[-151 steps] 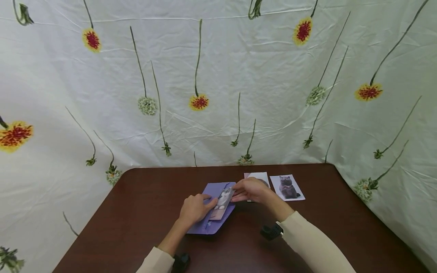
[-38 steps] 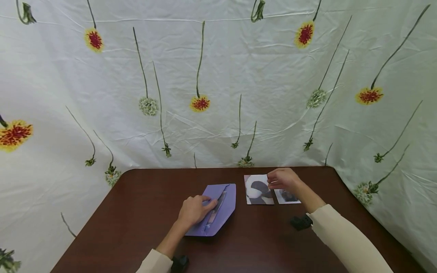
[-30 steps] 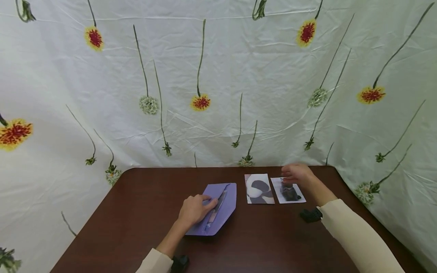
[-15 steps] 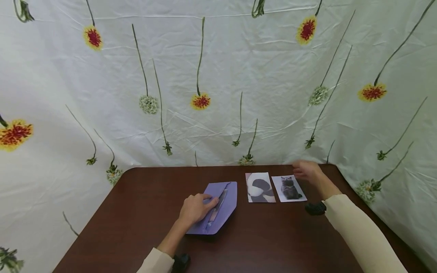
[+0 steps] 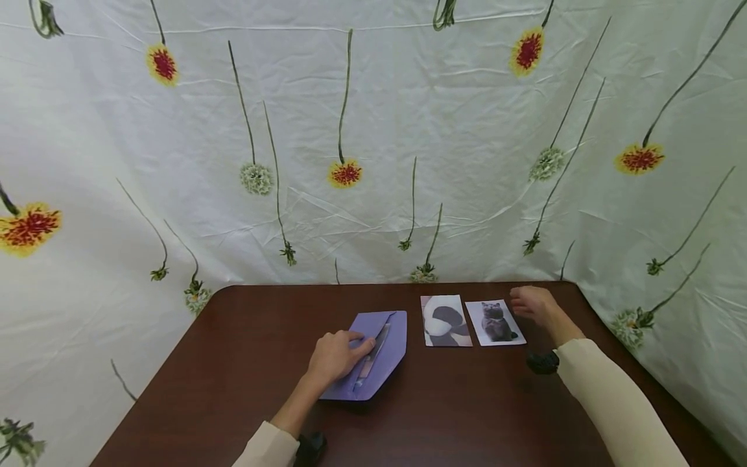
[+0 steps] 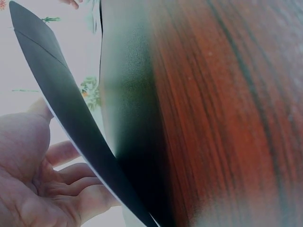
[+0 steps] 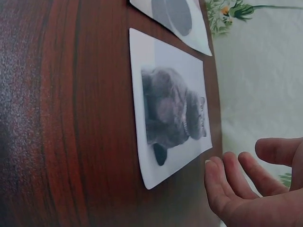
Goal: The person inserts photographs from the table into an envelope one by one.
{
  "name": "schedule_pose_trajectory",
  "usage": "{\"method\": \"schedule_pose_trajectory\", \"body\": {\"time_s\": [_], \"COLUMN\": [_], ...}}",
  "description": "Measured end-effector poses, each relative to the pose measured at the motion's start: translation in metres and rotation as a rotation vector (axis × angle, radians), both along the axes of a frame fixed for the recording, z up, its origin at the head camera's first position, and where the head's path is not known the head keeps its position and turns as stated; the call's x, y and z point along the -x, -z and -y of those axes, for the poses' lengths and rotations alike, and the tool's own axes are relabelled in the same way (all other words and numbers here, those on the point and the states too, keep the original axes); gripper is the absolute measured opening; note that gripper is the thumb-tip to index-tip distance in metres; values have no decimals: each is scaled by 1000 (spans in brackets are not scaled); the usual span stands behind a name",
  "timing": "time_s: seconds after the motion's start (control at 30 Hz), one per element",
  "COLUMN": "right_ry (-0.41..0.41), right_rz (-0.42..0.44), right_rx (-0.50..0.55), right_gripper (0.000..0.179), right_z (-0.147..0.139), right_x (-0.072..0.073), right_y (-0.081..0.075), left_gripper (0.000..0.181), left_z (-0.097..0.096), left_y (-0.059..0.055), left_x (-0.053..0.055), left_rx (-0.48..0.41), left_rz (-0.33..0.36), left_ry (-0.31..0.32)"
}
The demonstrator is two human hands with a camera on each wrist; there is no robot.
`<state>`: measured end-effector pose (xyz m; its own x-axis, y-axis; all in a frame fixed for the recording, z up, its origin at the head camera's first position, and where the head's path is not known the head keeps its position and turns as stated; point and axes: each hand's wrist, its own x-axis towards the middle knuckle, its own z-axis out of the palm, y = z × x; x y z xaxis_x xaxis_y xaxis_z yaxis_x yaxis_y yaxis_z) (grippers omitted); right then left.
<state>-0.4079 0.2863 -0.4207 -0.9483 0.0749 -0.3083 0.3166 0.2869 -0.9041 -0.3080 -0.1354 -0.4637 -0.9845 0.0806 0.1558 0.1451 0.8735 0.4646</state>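
A purple envelope (image 5: pixel 388 353) lies on the table with its flap spread to the right. Part of a photo card (image 5: pixel 367 364) shows in its slit; the rest is hidden inside. My left hand (image 5: pixel 334 359) rests on top of the envelope, thumb across the slit. The left wrist view shows the envelope's dark underside (image 6: pixel 71 99) sloping up from the table, with thumb and bent fingers above it. My right hand (image 5: pixel 533 303) is empty, fingers loosely bent. It hovers right beside a grey cat photo (image 7: pixel 168 109), which lies flat, apart from the fingertips.
A second photo (image 5: pixel 445 321), showing large white and dark shapes, lies left of the cat photo. The brown table (image 5: pixel 443 402) has rounded back corners. A white flowered cloth (image 5: pixel 385 117) hangs behind it.
Five seconds ago my right hand held a photo card at the envelope; that card is now mostly inside. The right hand has since moved right, past both photos. My left hand stays in place.
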Motion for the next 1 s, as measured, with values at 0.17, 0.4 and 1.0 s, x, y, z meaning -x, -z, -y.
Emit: {"method": "schedule_pose_trajectory", "body": {"time_s": [0.17, 0.4, 1.0], "right_ry": [-46, -38, 37], "right_rz": [5, 15, 97], "right_rx": [-4, -44, -57], "right_gripper": [57, 56, 53], "right_z": [0, 0, 6], "right_x": [4, 4, 12], "right_y": [6, 9, 20], "left_gripper": [48, 48, 47], "left_z": [-1, -2, -2], "left_y": [-2, -3, -4], "left_x": [-1, -2, -3], "left_rx": [-5, -10, 4], "left_rz": [9, 19, 1], "left_ry": [2, 1, -7]}}
